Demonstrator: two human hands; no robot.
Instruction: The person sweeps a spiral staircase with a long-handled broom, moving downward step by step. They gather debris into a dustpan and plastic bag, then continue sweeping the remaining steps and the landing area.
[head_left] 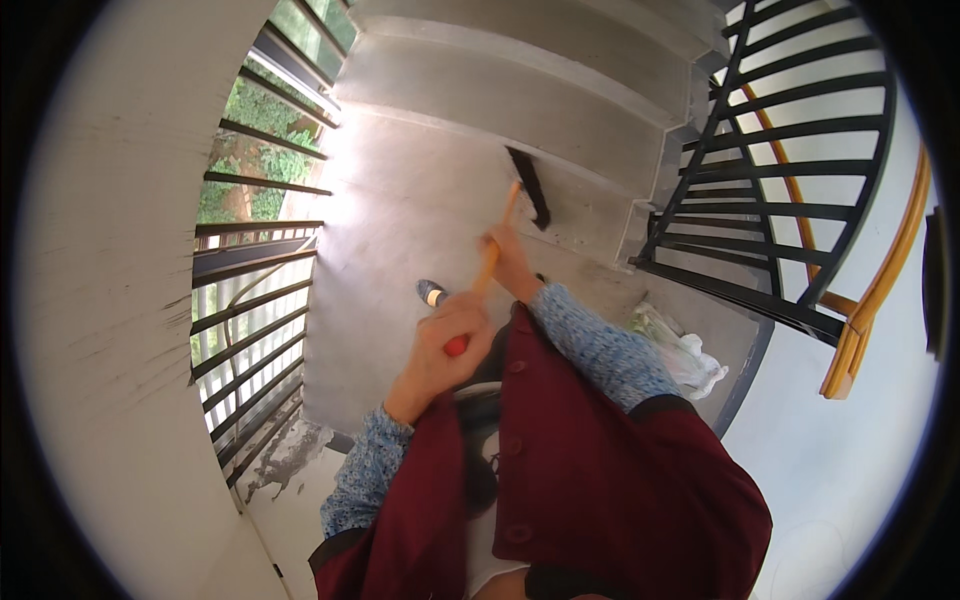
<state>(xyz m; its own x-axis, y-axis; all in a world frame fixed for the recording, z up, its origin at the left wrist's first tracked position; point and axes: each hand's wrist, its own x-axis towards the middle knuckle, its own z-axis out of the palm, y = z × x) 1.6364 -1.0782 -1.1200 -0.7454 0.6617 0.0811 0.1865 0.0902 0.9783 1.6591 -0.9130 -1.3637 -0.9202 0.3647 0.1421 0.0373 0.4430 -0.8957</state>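
A long broom has an orange handle with a red end cap and a black head. The head rests on the grey landing at the foot of the stairs. My left hand is wrapped round the top of the handle, close to the red cap. Farther down, my right hand grips the same handle. Small specks of debris lie on the floor beside the broom head.
Concrete steps rise ahead. Black railings run along the left, beside an opening onto greenery. On the right stand a black balustrade and a wooden handrail. A white plastic bag lies on the floor. My shoe shows below.
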